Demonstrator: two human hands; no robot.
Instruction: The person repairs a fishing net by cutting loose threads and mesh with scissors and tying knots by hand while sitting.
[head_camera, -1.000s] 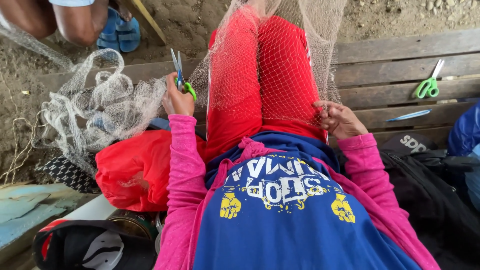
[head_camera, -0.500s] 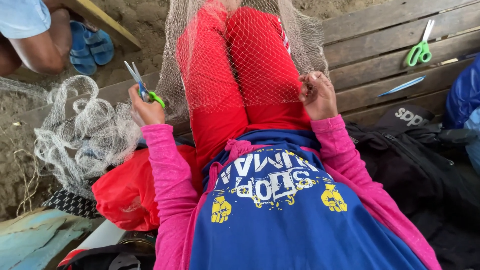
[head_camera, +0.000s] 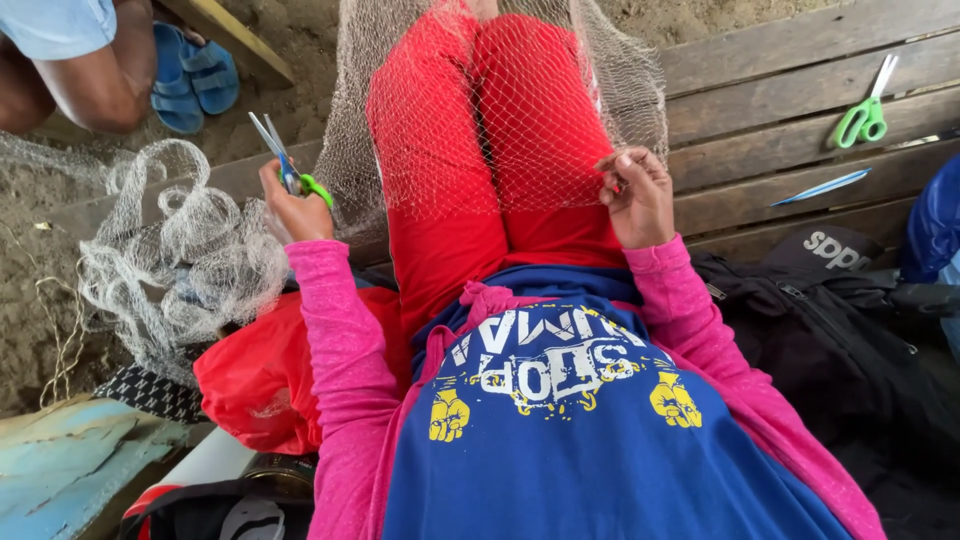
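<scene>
A fine fishing net (head_camera: 500, 130) lies draped over my red-trousered legs. My left hand (head_camera: 292, 208) grips small scissors (head_camera: 285, 165) with green and blue handles, blades pointing up, at the net's left edge. My right hand (head_camera: 636, 195) pinches the mesh on my right thigh, fingers closed on it. More of the same net lies bunched in a pale heap (head_camera: 185, 250) on the ground to the left.
A second pair of green-handled scissors (head_camera: 864, 115) and a light blue netting needle (head_camera: 823, 187) lie on the wooden bench (head_camera: 780, 70). A black backpack (head_camera: 840, 330) sits right, a red bag (head_camera: 260, 375) left. Another person's leg (head_camera: 95, 75) and blue sandals (head_camera: 190, 75) are at top left.
The view has shifted slightly. My left hand with the scissors stays beside the net's left edge, and my right hand keeps hold of the mesh on my thigh.
</scene>
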